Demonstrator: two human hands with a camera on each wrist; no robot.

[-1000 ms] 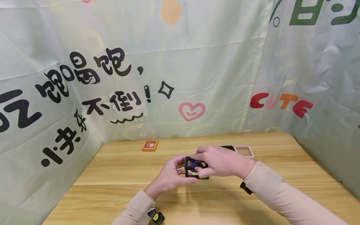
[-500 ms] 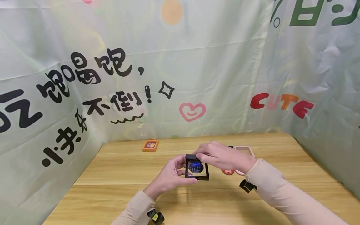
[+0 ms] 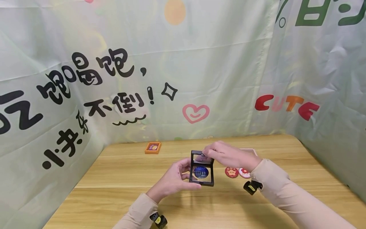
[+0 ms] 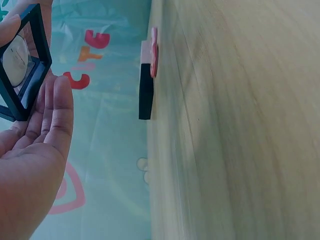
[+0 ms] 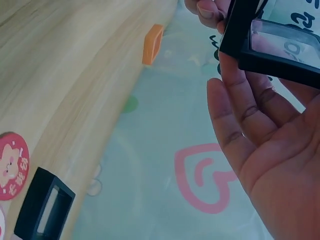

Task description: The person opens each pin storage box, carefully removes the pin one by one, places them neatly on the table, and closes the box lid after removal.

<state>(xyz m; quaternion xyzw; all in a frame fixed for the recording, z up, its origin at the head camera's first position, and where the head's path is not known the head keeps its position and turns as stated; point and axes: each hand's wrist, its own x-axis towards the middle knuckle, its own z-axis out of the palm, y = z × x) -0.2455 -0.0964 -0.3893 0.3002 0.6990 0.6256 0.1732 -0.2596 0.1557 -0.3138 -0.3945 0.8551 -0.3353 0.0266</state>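
A small black hinged display case with clear windows is held above the table, its lid swung up. A round blue badge sits in its lower half. From the left, my left hand grips that lower half, thumb along the front edge. My right hand pinches the lid near its upper right corner. In the right wrist view the right hand's fingers reach up to the black frame. The left wrist view shows the badge's pale back through the window.
An orange case with a purple and yellow insert lies at the back left. Right of the hands are a red star badge, a pink-and-white badge and a pink case. Another black case shows in the right wrist view.
The case's lid has swung up and back, uncovering the blue badge. My right hand has risen slightly with the lid, baring the red and pink badges. The left hand keeps its grip.
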